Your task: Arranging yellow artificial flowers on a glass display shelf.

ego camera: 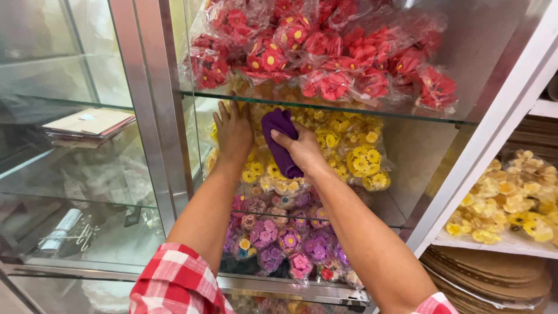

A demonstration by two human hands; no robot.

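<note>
My right hand (302, 150) is closed around a purple cloth (281, 139) and presses it against the packets of yellow flowers (354, 152) on the middle glass shelf (401, 118). To its left, my left hand (233, 129) lies flat with fingers together on the same yellow packets, just under the shelf's edge. Bags of red flowers (325, 55) fill the shelf above. Bags of purple and pink flowers (279, 238) sit on the shelf below my forearms.
The cabinet has a metal frame post (152, 116) and a glass door to the left, behind which lie papers (87, 125) and clear packets. At right, an open white shelf holds pale yellow flowers (511, 200) above stacked brown round mats (488, 279).
</note>
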